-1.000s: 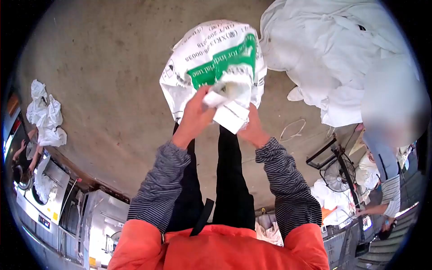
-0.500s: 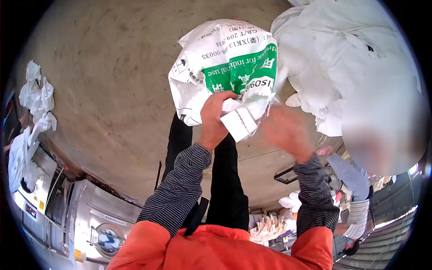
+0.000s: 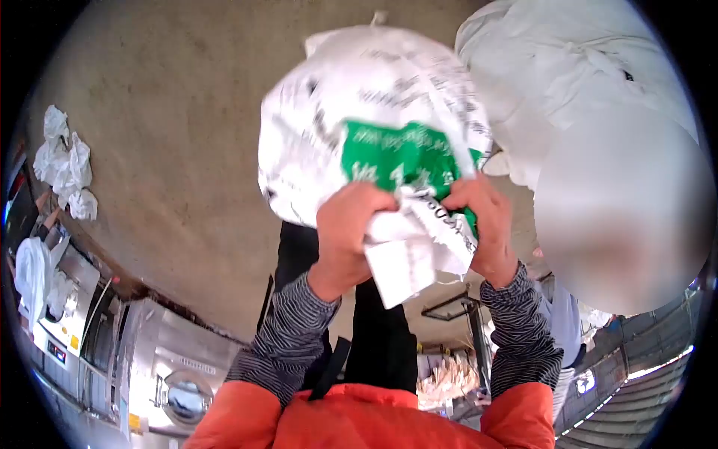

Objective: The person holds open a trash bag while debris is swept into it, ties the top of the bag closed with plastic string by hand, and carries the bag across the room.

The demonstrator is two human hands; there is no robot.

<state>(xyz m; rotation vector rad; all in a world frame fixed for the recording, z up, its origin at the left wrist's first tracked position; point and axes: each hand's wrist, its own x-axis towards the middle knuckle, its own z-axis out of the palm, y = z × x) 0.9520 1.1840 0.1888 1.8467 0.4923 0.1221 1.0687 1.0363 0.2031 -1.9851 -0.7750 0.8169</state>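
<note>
A bulging white plastic sack (image 3: 314, 112) with a green printed panel and black lettering hangs in front of my legs, slightly blurred. My left hand (image 3: 348, 232) is closed on the gathered end of the sack, on its left side. On the right side my right hand (image 3: 486, 221) grips the same bunched plastic, its fingers curled round the edge. Between both hands a square white flap (image 3: 404, 269) sticks out towards me; whether it is paper or part of the sack I cannot tell. What is inside the sack is hidden.
A big heap of white cloth (image 3: 538, 67) lies at the right, beside a blurred area. More white fabric (image 3: 71, 165) lies on the concrete floor (image 3: 172, 150) at left. Washing machines (image 3: 183, 389) line the lower left. Another person's sleeve (image 3: 565, 314) shows at lower right.
My right hand has come in from the right and now grips the sack's gathered end. The sack has shifted and turned slightly, and the white flap has dropped lower.
</note>
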